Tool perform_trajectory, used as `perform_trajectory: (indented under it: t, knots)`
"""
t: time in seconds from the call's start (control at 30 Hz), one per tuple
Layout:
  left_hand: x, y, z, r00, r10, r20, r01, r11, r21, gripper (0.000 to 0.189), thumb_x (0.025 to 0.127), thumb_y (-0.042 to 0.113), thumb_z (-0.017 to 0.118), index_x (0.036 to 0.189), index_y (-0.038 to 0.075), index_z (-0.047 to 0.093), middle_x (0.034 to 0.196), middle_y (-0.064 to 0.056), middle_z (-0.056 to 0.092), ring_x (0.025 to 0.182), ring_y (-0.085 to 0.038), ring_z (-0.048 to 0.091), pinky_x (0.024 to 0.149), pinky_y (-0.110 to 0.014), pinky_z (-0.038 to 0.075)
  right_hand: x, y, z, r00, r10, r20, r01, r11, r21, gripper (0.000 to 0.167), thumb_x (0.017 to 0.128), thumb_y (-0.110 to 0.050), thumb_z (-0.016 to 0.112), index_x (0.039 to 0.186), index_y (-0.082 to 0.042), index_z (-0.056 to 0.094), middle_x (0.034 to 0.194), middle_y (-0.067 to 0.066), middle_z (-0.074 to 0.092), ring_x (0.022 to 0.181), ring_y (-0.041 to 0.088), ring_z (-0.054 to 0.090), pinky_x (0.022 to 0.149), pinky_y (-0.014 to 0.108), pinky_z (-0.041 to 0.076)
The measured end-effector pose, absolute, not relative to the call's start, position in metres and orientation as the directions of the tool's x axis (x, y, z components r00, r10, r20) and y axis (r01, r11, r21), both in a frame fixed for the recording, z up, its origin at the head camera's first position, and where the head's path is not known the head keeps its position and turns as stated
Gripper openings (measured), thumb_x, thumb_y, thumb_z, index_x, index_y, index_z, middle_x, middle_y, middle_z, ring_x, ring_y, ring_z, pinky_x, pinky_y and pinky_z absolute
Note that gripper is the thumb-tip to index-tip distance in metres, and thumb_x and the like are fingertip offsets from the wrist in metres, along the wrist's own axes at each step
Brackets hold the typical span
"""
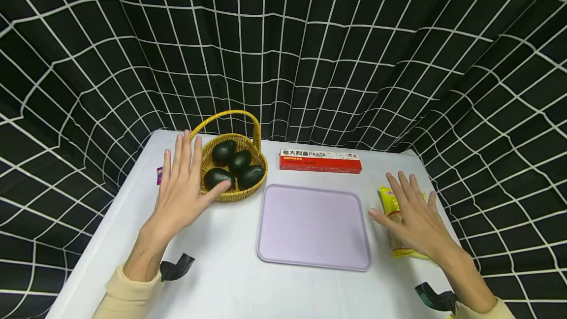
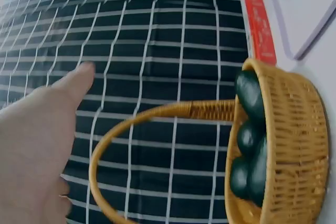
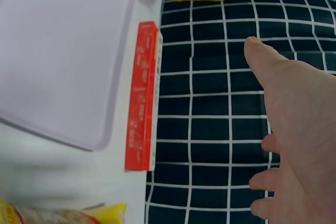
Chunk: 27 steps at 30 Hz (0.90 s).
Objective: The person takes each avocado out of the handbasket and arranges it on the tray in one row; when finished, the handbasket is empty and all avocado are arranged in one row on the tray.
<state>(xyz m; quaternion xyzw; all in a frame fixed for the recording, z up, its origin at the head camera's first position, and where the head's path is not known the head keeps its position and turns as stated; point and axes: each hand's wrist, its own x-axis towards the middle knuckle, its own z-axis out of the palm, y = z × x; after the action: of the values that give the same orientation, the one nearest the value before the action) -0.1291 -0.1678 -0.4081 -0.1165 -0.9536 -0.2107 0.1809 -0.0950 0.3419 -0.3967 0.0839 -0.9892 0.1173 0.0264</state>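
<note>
My left hand (image 1: pixel 180 193) is spread with straight fingers and holds nothing; in the head view it overlaps the left side of a yellow wicker basket (image 1: pixel 241 194). Several dark green avocados (image 1: pixel 239 161) lie in that basket, whose handle arches up behind them. On the right, my right hand (image 1: pixel 414 218) is likewise spread and holds nothing. It partly hides a yellow food packet (image 1: pixel 390 203) on the table. Between the hands lies a pale lilac tray (image 1: pixel 314 226) with nothing on it. Both wrist views show the hands apart from the basket and the red pasta box (image 3: pixel 140 98).
Behind the tray, the red and white pasta box (image 1: pixel 320 162) lies along the back of the white table (image 1: pixel 221 279). A small purple packet (image 1: pixel 159 175) is partly hidden behind the left hand. Black cloth with a white grid (image 1: pixel 283 53) hangs around the table.
</note>
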Motion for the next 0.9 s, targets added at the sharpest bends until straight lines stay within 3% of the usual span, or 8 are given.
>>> perform_trajectory:
  t: [0.13, 0.23, 0.33, 0.57, 0.67, 0.77, 0.83, 0.9]
  knots:
    - [-0.13, -0.184, -0.409, -0.873, -0.03, 0.486, 0.28, 0.786, 0.551, 0.097, 0.096, 0.038, 0.075, 0.167, 0.008, 0.017, 0.176, -0.016, 0.01, 0.16, -0.041, 0.02, 0.128, -0.062, 0.025, -0.096, 0.336, -0.395, -0.981, -0.183, 0.06, -0.192, 0.957, -0.218, 0.103, 0.093, -0.066, 0.063, 0.169, -0.018, 0.014, 0.171, 0.029, 0.015, 0.159, 0.054, 0.004, 0.116, 0.086, -0.004]
    - [-0.13, -0.196, -0.411, -0.863, -0.172, 0.474, 0.218, 0.72, 0.659, 0.076, 0.096, 0.026, 0.077, 0.159, 0.004, 0.041, 0.159, -0.023, 0.046, 0.138, -0.048, 0.053, 0.11, -0.065, 0.048, -0.098, 0.332, -0.394, -0.975, -0.212, 0.071, -0.223, 0.949, -0.222, 0.102, 0.093, -0.064, 0.065, 0.169, -0.018, 0.015, 0.171, 0.027, 0.019, 0.159, 0.052, 0.011, 0.123, 0.079, 0.002]
    - [-0.131, -0.203, -0.416, -0.884, -0.238, 0.403, 0.146, 0.677, 0.722, 0.061, 0.096, 0.024, 0.077, 0.147, 0.001, 0.056, 0.138, -0.025, 0.064, 0.116, -0.049, 0.068, 0.096, -0.061, 0.058, -0.103, 0.327, -0.392, -0.962, -0.252, 0.104, -0.27, 0.934, -0.235, 0.1, 0.092, -0.062, 0.07, 0.168, -0.018, 0.021, 0.17, 0.023, 0.028, 0.157, 0.049, 0.022, 0.127, 0.071, 0.012]
    - [-0.138, -0.208, -0.437, -0.907, -0.219, 0.36, 0.14, 0.65, 0.747, 0.046, 0.096, 0.017, 0.078, 0.136, -0.003, 0.065, 0.123, -0.021, 0.074, 0.112, -0.039, 0.072, 0.093, -0.048, 0.06, -0.119, 0.309, -0.388, -0.942, -0.323, 0.095, -0.336, 0.894, -0.296, 0.102, 0.088, -0.066, 0.073, 0.167, -0.021, 0.027, 0.167, 0.018, 0.037, 0.156, 0.045, 0.03, 0.128, 0.064, 0.023]
    - [-0.142, -0.209, -0.443, -0.897, -0.222, 0.382, 0.157, 0.648, 0.746, 0.043, 0.095, 0.015, 0.079, 0.132, -0.003, 0.067, 0.12, -0.021, 0.075, 0.107, -0.037, 0.075, 0.087, -0.025, 0.063, -0.124, 0.3, -0.384, -0.943, -0.329, 0.058, -0.329, 0.888, -0.322, 0.103, 0.086, -0.07, 0.072, 0.166, -0.024, 0.027, 0.168, 0.017, 0.036, 0.156, 0.047, 0.03, 0.126, 0.067, 0.025]
    - [-0.145, -0.21, -0.449, -0.893, -0.233, 0.386, 0.163, 0.631, 0.758, 0.042, 0.093, 0.012, 0.08, 0.131, -0.004, 0.068, 0.119, -0.022, 0.076, 0.105, -0.039, 0.076, 0.082, -0.004, 0.055, -0.13, 0.288, -0.38, -0.934, -0.357, 0.034, -0.346, 0.874, -0.341, 0.102, 0.086, -0.072, 0.071, 0.166, -0.025, 0.028, 0.168, 0.014, 0.037, 0.155, 0.048, 0.031, 0.122, 0.071, 0.029]
    - [-0.146, -0.21, -0.453, -0.891, -0.245, 0.383, 0.161, 0.618, 0.769, 0.041, 0.093, 0.01, 0.08, 0.129, -0.005, 0.069, 0.118, -0.024, 0.076, 0.105, -0.04, 0.076, 0.083, -0.007, 0.056, -0.133, 0.279, -0.378, -0.925, -0.379, 0.03, -0.365, 0.861, -0.354, 0.101, 0.086, -0.073, 0.07, 0.166, -0.025, 0.03, 0.168, 0.011, 0.039, 0.154, 0.045, 0.034, 0.119, 0.073, 0.034]
    - [-0.147, -0.21, -0.456, -0.888, -0.261, 0.379, 0.154, 0.608, 0.779, 0.039, 0.094, 0.01, 0.079, 0.128, -0.006, 0.069, 0.117, -0.024, 0.076, 0.103, -0.041, 0.076, 0.084, -0.023, 0.062, -0.137, 0.27, -0.376, -0.912, -0.409, 0.027, -0.39, 0.847, -0.361, 0.099, 0.087, -0.073, 0.069, 0.165, -0.025, 0.031, 0.167, 0.008, 0.04, 0.153, 0.04, 0.038, 0.116, 0.072, 0.039]
